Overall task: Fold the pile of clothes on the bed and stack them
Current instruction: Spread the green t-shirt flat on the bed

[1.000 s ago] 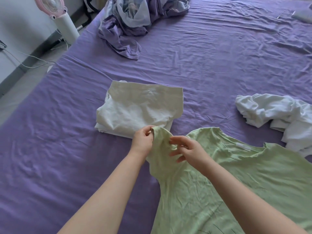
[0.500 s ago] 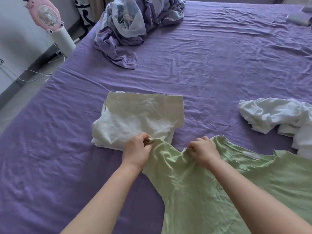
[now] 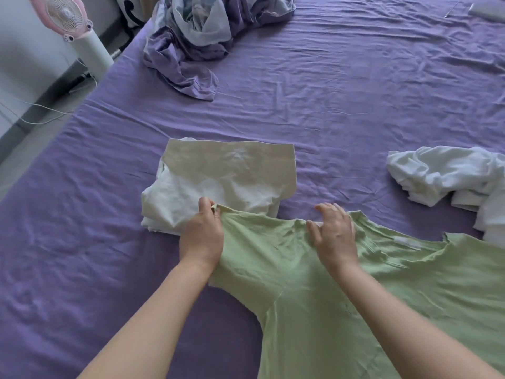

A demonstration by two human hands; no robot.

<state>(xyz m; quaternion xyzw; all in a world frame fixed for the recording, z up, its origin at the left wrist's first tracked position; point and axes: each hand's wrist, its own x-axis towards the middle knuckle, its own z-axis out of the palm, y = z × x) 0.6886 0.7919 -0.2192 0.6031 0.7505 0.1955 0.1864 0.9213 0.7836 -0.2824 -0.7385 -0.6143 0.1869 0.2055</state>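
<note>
The left hand [image 3: 203,236] pinches the sleeve hem of the green T-shirt [image 3: 314,291], while the right hand [image 3: 334,236] presses flat and unclenched near the collar, likely spreading it for folding. Just beyond lies the folded stack [image 3: 226,184], with the crumpled white garment [image 3: 448,173] on the bed [image 3: 341,105].

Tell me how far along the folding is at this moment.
Done: one cream garment lies folded on the bed. In hand: the green T-shirt lies spread out, unfolded; the left hand pinches its sleeve edge, and the right hand presses flat near the shoulder. Left: the crumpled white garment at the right is unfolded. The stack has one item.
</note>
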